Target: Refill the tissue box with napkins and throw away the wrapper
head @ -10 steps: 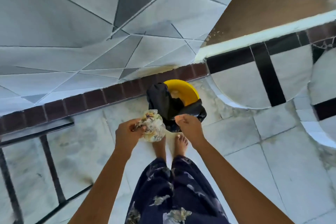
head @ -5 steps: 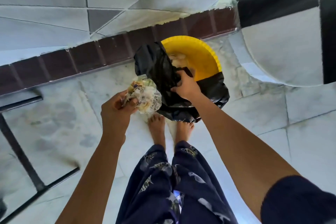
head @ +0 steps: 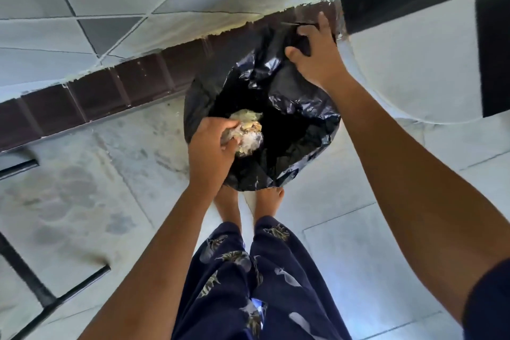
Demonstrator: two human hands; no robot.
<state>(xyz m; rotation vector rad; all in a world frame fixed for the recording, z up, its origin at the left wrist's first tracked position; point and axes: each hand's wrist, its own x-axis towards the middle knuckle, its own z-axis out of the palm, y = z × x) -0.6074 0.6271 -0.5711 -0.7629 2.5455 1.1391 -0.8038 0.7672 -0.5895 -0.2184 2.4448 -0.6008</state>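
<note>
A black plastic bin bag (head: pixel 292 107) stands open on the floor against the wall, right in front of my bare feet. My right hand (head: pixel 317 55) grips its far rim and holds it up and open. My left hand (head: pixel 209 146) is closed on a crumpled clear wrapper (head: pixel 248 132) with yellowish print, and holds it over the bag's dark mouth at its near left edge. The yellow bin under the bag is hidden by the plastic. No tissue box is in view.
A dark red tile skirting (head: pixel 110 91) runs along the grey tiled wall behind the bag. A curved white and black tiled column (head: pixel 414 63) stands to the right. Black metal furniture legs (head: pixel 41 295) stand on the marble floor at the left.
My right hand pulled the bag's rim up and away toward the wall, covering the yellow bin. My left hand carried the wrapper from beside the bag to over its opening. My head leaned closer.
</note>
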